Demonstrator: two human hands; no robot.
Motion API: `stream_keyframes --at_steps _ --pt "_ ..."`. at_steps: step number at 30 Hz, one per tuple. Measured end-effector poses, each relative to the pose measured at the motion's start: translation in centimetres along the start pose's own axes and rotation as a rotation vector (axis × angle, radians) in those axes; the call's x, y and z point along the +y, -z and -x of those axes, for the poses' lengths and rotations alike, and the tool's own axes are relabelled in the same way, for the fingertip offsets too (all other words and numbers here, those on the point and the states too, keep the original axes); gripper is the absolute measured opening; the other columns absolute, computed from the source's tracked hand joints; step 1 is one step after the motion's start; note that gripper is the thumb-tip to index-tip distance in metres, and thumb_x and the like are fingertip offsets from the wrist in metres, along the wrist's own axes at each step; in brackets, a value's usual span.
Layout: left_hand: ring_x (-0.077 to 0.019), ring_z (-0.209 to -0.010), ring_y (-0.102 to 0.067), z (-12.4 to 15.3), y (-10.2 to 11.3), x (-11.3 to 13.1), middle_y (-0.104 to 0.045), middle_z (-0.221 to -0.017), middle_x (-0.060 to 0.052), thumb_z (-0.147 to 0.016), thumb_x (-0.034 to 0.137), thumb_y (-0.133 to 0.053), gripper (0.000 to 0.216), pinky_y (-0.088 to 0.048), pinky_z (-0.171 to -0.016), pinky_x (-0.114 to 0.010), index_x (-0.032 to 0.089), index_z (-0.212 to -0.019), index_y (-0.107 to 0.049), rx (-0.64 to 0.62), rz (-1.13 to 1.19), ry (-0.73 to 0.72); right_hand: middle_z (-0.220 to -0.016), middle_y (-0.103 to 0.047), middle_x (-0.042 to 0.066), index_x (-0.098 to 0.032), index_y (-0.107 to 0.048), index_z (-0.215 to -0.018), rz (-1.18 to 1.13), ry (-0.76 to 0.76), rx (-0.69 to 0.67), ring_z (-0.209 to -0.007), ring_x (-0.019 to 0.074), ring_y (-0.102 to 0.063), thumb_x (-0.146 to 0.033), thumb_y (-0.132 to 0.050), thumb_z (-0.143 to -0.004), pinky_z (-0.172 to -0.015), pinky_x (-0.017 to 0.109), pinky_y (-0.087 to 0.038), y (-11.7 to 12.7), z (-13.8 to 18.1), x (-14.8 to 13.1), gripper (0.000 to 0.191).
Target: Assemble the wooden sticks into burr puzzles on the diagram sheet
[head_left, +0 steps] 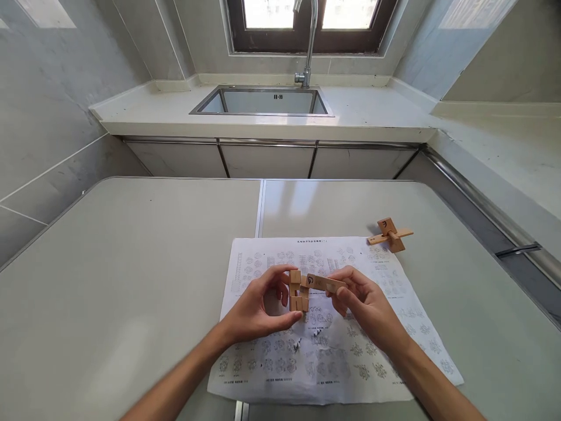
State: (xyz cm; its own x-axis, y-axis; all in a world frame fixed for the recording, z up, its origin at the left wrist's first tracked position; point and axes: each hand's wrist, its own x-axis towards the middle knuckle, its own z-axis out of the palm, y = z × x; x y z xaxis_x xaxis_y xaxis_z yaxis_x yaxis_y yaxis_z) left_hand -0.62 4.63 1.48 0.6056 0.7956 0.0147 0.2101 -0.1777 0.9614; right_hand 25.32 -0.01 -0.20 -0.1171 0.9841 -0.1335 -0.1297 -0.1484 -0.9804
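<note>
Above the printed sheet, my left hand [258, 301] grips a small assembly of notched wooden puzzle pieces [298, 303] between thumb and fingers. My right hand [366, 301] pinches a flat wooden puzzle piece [324, 283] with a dark mark like a "G" on it. That piece's left end meets the upper right of the assembly; whether it is inserted there I cannot tell. Under both hands lies a creased white instruction sheet [263, 345] covered with rows of small line drawings.
A crossed set of joined wooden pieces [390, 235] rests at the sheet's upper right corner. The grey-white table [131, 280] has a seam down its middle. Behind it are a counter with a sink [263, 100], a faucet [309, 58] and a window.
</note>
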Motion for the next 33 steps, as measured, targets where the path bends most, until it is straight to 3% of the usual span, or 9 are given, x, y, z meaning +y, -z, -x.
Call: stream_keyframes --at_steps 6,11,15,18,23,33 --pt "-0.018 -0.087 -0.065 0.4 -0.7 0.1 -0.067 -0.103 -0.004 -0.084 0.031 -0.082 0.067 -0.057 -0.086 -0.036 0.027 -0.143 -0.05 -0.02 0.051 -0.003 -0.073 -0.064 0.0 -0.023 -0.071 -0.101 0.057 0.067 0.017 -0.057 0.0142 -0.053 -0.052 -0.08 -0.09 -0.053 0.027 -0.046 -0.9 0.3 0.6 0.033" --pt "-0.0181 -0.086 -0.066 0.4 -1.4 0.6 -0.067 -0.098 -0.002 -0.081 0.025 -0.082 0.068 -0.056 -0.084 -0.034 0.027 -0.142 -0.052 -0.056 0.109 0.007 -0.102 -0.075 0.008 -0.025 -0.074 -0.109 0.153 0.17 -0.004 -0.071 0.0175 -0.068 -0.044 -0.078 -0.094 -0.058 0.03 -0.059 -1.5 0.4 0.5 0.024" --pt "-0.0191 -0.089 -0.067 0.3 -1.6 0.6 -0.068 -0.102 -0.004 -0.083 0.025 -0.082 0.067 -0.056 -0.084 -0.035 0.026 -0.142 -0.05 -0.042 0.137 0.032 -0.103 -0.078 0.007 -0.026 -0.075 -0.112 0.247 0.225 0.035 -0.086 0.0235 -0.076 -0.037 -0.08 -0.094 -0.076 0.039 -0.068 -1.6 0.3 0.3 0.022" --pt "-0.0183 -0.088 -0.066 0.2 -1.6 0.6 -0.068 -0.102 -0.003 -0.085 0.027 -0.081 0.064 -0.056 -0.083 -0.034 0.027 -0.141 -0.049 -0.038 0.143 0.053 -0.105 -0.078 0.007 -0.027 -0.077 -0.11 0.289 0.313 0.034 -0.093 0.0254 -0.077 -0.031 -0.079 -0.094 -0.083 0.044 -0.069 -1.7 0.3 0.3 0.016" --pt "-0.0179 -0.086 -0.065 0.2 -1.8 0.6 -0.068 -0.102 -0.002 -0.083 0.031 -0.084 0.064 -0.056 -0.081 -0.034 0.028 -0.138 -0.051 -0.022 0.144 0.088 -0.108 -0.074 0.007 -0.031 -0.077 -0.117 0.418 0.468 0.046 -0.093 0.0244 -0.076 -0.022 -0.073 -0.098 -0.081 0.042 -0.07 -2.1 0.5 0.3 0.022" --pt "-0.0216 -0.095 -0.068 0.1 -1.6 0.1 -0.07 -0.113 -0.007 -0.083 0.032 -0.085 0.062 -0.057 -0.08 -0.034 0.027 -0.135 -0.053 -0.073 0.18 0.038 -0.103 -0.072 0.006 -0.033 -0.073 -0.122 0.533 0.54 0.063 -0.088 0.0236 -0.075 -0.015 -0.067 -0.1 -0.074 0.04 -0.068 -2.4 0.5 0.1 0.029"
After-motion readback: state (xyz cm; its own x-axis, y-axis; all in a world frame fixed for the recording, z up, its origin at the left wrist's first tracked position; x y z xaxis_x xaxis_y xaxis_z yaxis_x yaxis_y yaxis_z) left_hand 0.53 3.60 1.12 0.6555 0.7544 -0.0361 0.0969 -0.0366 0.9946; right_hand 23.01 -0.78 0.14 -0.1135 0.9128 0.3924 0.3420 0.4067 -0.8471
